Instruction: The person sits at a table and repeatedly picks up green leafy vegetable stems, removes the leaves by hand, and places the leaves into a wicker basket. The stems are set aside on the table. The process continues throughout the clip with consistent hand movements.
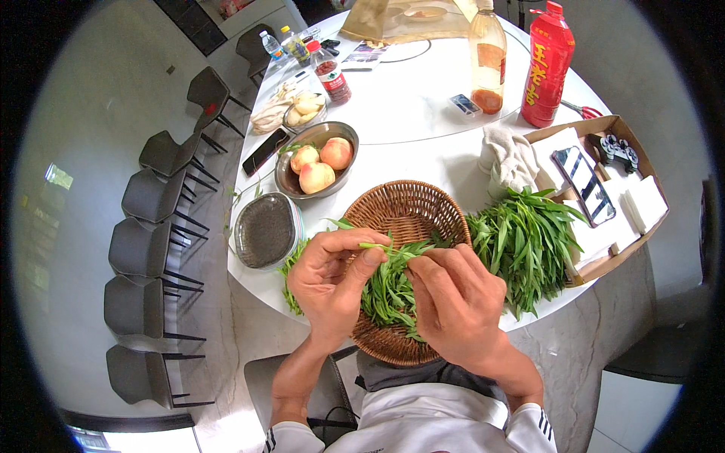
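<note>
Above a brown wicker basket [405, 195], both hands meet over a thin green stem. My left hand [334, 283] pinches the pale stem [374, 247] between thumb and index finger. The fingertips of my right hand [459, 300] are closed at the leafy end of it, partly hidden by the knuckles. Loose water spinach leaves [388, 297] lie in the basket below. A large bunch of water spinach [518, 243] rests on the table right of the basket. More greens [290, 277] show at the table edge, partly behind my left hand.
Left of the basket stand stacked square plates [265, 231] and a metal bowl of peaches [317, 175]. A phone [266, 152] lies beside the bowl. To the right, a cardboard box [609, 249] holds tissues, a phone and a game controller. Tall bottles [546, 68] stand farther back.
</note>
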Demonstrator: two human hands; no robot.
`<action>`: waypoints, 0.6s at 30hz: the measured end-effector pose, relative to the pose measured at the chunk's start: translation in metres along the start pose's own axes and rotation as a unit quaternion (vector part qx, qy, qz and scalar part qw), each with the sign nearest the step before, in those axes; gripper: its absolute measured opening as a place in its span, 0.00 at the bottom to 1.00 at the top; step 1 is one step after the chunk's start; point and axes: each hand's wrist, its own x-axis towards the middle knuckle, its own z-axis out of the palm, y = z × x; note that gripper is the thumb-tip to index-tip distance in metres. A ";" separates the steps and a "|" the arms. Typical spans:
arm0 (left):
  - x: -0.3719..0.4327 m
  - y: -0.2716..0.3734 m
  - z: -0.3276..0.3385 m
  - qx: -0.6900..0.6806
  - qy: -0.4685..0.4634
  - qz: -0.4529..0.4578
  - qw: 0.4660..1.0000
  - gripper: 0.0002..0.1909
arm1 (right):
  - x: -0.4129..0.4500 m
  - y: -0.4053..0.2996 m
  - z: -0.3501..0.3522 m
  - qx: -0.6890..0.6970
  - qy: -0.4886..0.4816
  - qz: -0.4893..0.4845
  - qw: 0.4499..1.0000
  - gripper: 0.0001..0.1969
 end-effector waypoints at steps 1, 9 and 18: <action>-0.001 0.000 0.001 -0.005 -0.002 -0.001 1.000 0.08 | 0.001 0.000 0.003 -0.001 -0.009 0.005 1.000 0.14; -0.001 0.001 0.005 -0.005 0.003 -0.001 1.000 0.07 | -0.007 0.015 0.021 0.016 -0.024 0.001 1.000 0.15; -0.002 -0.001 0.006 -0.026 0.013 -0.015 0.999 0.08 | -0.002 0.014 0.021 0.073 -0.028 0.016 0.997 0.16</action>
